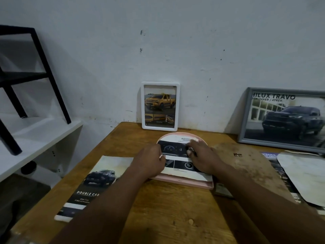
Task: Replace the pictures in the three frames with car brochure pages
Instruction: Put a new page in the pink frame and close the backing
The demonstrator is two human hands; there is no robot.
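Observation:
A pink arch-topped frame [184,184] lies flat on the wooden table [167,213]. A brochure page [177,152] showing a dashboard lies on it. My left hand [151,159] pinches the page's left edge. My right hand [202,155] rests on the page's right side with its fingers curled over it. A white frame [177,106] with a yellow pickup picture leans on the wall behind. A grey frame [246,117] with a dark pickup picture leans at the right. A car brochure [91,184] lies at the left of the table.
A brown backing board [246,164] lies right of the pink frame, and a small metal clip [237,154] sits on it. An arch-shaped pale sheet [304,176] and more brochure pages lie at the far right. A white shelf [35,138] with a black metal rack [45,67] stands left.

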